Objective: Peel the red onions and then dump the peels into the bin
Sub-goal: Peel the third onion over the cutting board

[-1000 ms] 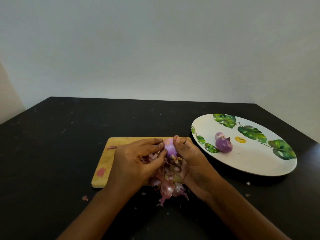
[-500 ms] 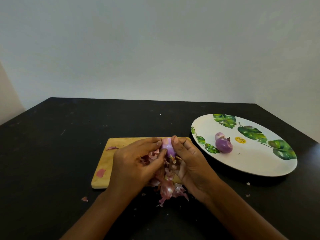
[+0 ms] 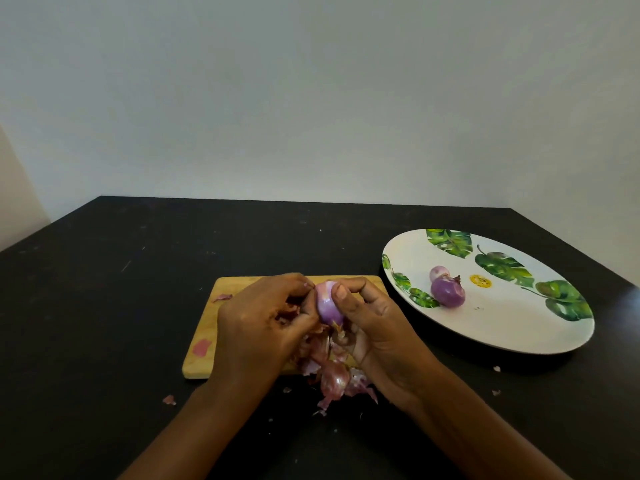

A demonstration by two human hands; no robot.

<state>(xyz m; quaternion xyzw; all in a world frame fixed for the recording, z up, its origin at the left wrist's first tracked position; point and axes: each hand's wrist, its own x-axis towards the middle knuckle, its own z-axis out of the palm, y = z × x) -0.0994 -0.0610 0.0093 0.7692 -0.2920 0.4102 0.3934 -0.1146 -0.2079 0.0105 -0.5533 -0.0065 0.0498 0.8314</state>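
A small purple onion [image 3: 326,304] is held above the wooden cutting board [image 3: 231,285]. My right hand [image 3: 375,327] grips it, thumb across its front. My left hand [image 3: 263,323] has its curled fingertips pinching skin at the onion's left side. A heap of reddish peels [image 3: 332,370] lies under my hands at the board's near edge and spills onto the table. Two peeled onions, one larger [image 3: 447,292] and one smaller [image 3: 439,272], sit on the leaf-patterned plate [image 3: 502,327] to the right. No bin is in view.
The black table [image 3: 104,323] ends at a pale wall behind. Loose peel scraps lie on the board's left part [image 3: 201,347] and on the table in front of it [image 3: 169,399]. Tiny bits lie below the plate [image 3: 496,368].
The onion has turned a little in my hands and my right thumb has slid further over its front. My left fingers have shifted up along its left side.
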